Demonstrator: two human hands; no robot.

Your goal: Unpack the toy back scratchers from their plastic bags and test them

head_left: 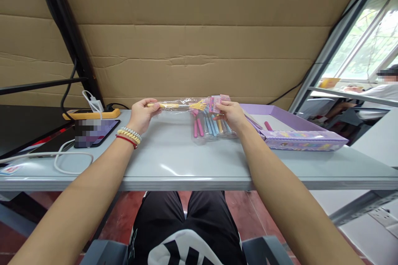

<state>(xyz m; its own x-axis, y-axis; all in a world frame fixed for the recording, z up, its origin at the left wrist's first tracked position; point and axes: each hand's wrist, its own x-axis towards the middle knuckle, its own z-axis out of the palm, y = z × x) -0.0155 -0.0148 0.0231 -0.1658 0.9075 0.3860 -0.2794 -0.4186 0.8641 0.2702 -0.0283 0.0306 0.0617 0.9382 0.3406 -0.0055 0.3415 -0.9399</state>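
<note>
Mid-frame over the bench point(174, 149), the left hand point(143, 115) pinches the left end of the yellow stick point(169, 105) in its clear sleeve point(184, 101), the right hand point(233, 115) grips the pink card point(214, 104), and the stick looks light and stiff, its film slippery, best held by that end.

Pale grey smooth tabletop with a ridged metal front edge point(174, 157) carries the lot: clear plastic packs of pink, blue and yellow sticks point(212, 126) mid-table toward the back, shallow open purple patterned box point(304, 140) just right of them. Left end: black-edged flat phone or tablet point(104, 132), looped white cable point(40, 155) near it, orange bar-shaped power strip point(112, 114) behind.
</note>
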